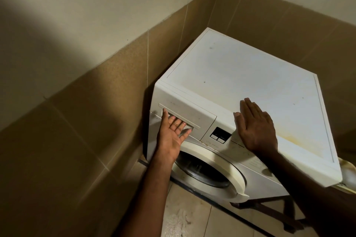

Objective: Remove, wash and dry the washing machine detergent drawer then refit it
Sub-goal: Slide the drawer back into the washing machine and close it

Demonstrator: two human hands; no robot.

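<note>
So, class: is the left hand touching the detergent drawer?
Touching. The head view shows the left hand palm up, its fingertips tucked into the handle recess of the drawer.

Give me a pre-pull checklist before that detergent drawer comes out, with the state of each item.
1. Detergent drawer shut flush in the panel: ok.
2. Left hand palm up, fingers in the handle recess: ok.
3. Fingers hooked behind the handle lip: cannot tell.
4. Right hand flat on the washing machine's top to brace it: ok.
5. Door below clear of the drawer's path: ok.
6. Release catch inside the drawer: cannot tell.
</note>
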